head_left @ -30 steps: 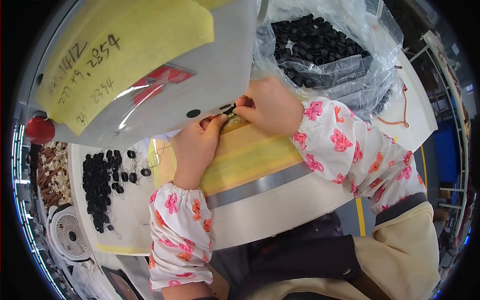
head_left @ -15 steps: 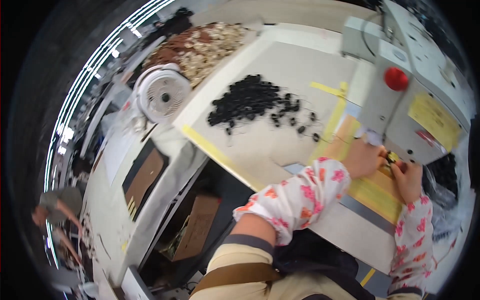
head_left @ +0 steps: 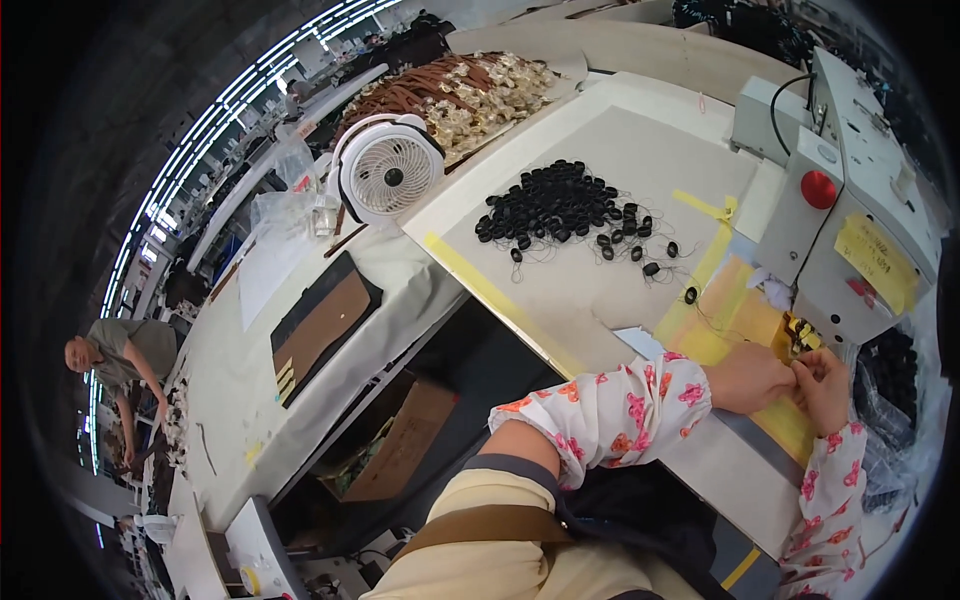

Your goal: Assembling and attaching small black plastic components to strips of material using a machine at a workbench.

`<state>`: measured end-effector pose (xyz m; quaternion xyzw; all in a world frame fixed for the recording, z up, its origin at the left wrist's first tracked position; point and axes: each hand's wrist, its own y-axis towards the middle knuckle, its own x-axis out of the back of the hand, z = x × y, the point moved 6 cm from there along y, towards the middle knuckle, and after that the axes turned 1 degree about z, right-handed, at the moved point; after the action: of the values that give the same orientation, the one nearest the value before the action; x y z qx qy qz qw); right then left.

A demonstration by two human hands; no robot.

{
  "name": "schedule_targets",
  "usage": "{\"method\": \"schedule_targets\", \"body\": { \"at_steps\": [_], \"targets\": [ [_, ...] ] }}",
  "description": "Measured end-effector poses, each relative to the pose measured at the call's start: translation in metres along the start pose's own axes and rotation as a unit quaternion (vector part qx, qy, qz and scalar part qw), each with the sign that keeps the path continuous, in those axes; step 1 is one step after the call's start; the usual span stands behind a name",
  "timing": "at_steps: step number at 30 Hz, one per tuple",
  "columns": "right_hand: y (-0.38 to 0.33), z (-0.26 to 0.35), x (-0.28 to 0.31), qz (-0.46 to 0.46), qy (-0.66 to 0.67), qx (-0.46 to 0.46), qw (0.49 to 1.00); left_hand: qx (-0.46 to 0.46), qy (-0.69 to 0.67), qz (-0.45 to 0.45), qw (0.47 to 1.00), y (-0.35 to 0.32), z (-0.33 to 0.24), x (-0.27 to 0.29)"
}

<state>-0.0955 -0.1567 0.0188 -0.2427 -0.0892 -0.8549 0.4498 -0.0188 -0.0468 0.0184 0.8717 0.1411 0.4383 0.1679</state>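
My left hand (head_left: 750,379) and my right hand (head_left: 824,390) meet at the front of a grey sewing machine (head_left: 812,215). The fingertips of both are pinched together. What they hold, if anything, is too small and hidden to make out. Just beyond my fingers sits the machine's brass-coloured working part (head_left: 800,335). Beneath my hands lies a work surface covered with yellow tape (head_left: 705,300). Farther left is a pile of small black loops (head_left: 550,203) with loose thread ends. One single black loop (head_left: 690,295) lies apart, closer to my hands.
A white fan (head_left: 393,177) stands beyond the table's left edge. Brown straps with gold-coloured fittings (head_left: 450,90) are heaped behind it. Dark and brown flat pieces (head_left: 325,325) lie on the left table. A cardboard box (head_left: 400,440) sits below. Another person (head_left: 130,355) works far left.
Both hands have drawn back from the brass-coloured part toward me, and their fingertips have come together. The whole view has shifted, so the table and machine appear farther right and lower.
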Motion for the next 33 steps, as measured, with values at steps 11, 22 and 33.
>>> {"method": "schedule_targets", "body": {
  "at_steps": [11, 22, 33],
  "targets": [
    [-0.036, 0.011, -0.033, 0.040, 0.034, 0.074, 0.996, -0.046, -0.195, -0.144, 0.969, 0.020, 0.011, 0.014],
    [-0.004, -0.007, 0.004, 0.080, 0.106, 0.007, 0.991, -0.020, -0.089, -0.069, 0.993, 0.020, 0.017, 0.010],
    [-0.007, 0.002, 0.015, -0.117, -0.087, 0.180, 0.973, 0.117, -0.053, 0.041, 0.991, 0.031, 0.026, 0.003]
  ]
}}
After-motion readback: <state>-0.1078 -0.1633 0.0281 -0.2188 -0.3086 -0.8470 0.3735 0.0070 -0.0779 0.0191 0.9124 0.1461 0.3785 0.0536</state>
